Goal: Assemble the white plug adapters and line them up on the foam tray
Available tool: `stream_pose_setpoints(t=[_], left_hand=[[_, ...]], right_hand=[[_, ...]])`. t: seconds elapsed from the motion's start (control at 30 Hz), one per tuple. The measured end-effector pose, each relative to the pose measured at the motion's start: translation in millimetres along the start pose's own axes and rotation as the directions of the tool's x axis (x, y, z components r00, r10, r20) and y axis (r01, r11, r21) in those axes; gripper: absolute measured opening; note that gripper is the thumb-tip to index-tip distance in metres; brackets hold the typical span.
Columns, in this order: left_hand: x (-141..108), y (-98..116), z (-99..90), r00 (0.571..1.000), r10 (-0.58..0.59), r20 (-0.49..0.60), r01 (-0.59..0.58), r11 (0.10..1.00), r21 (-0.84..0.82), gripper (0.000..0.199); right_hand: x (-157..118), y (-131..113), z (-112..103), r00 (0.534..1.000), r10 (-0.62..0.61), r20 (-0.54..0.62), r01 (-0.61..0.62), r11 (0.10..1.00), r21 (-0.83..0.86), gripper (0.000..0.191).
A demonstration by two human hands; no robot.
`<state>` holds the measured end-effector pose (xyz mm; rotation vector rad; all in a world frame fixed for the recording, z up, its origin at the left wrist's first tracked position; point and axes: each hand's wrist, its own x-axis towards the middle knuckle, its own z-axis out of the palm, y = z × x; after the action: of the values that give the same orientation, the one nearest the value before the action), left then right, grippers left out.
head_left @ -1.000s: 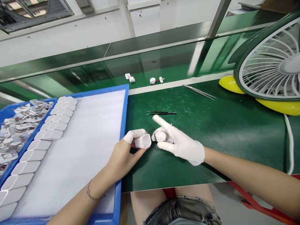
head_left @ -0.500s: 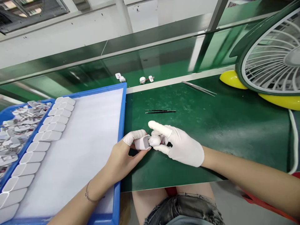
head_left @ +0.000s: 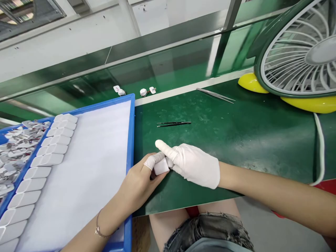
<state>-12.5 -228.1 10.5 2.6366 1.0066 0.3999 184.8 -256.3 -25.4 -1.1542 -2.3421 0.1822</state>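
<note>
In my left hand, with a white cot on the thumb, is a small white plastic housing, pinched between thumb and fingers. My right hand wears a white glove. Its fingers are curled against the housing's right end, while one finger points up and left over my left thumb. Whatever lies between the right fingertips is hidden. Black tweezers lie on the green table mat just beyond my hands.
To the left, a blue tray holds a row of white housings. Beside it sits a blue bin of wired white parts. Metal tweezers, two wired pieces and a green fan stand or lie farther back.
The white wired part seen at the housing's open end is now out of sight behind my right fingers. My right hand has moved closer to my left, and the housing has turned. The view has shifted slightly.
</note>
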Motion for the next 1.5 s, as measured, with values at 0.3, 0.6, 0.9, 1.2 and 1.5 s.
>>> stream_pose_setpoints(t=[0.3, 0.6, 0.9, 1.2, 1.5], left_hand=[[-1, 6, 0.4, 0.995, 0.076, 0.066, -0.079, 0.995, 0.058, 0.032], [3, 1, -10.2, 0.987, 0.035, -0.155, -0.074, 0.965, -0.252, 0.023], [11, 32, -7.9, 0.874, -0.486, 0.03, 0.242, 0.38, -0.893, 0.025], [10, 23, -7.9, 0.885, -0.418, 0.207, 0.338, 0.269, -0.902, 0.025], [7, 26, -2.7, 0.919, -0.375, 0.123, 0.288, 0.424, -0.859, 0.025]], right_hand=[[-2, 4, 1, 0.999, -0.02, 0.032, 0.019, 0.999, 0.027, 0.078], [5, 8, -7, 0.915, 0.141, -0.379, -0.009, 0.944, 0.329, 0.075], [7, -15, -1, 0.779, 0.156, -0.608, 0.142, 0.9, 0.412, 0.045], [6, -9, -11, 0.886, 0.073, -0.457, 0.168, 0.87, 0.465, 0.036], [7, -8, -7, 0.886, 0.116, -0.449, 0.128, 0.87, 0.477, 0.033]])
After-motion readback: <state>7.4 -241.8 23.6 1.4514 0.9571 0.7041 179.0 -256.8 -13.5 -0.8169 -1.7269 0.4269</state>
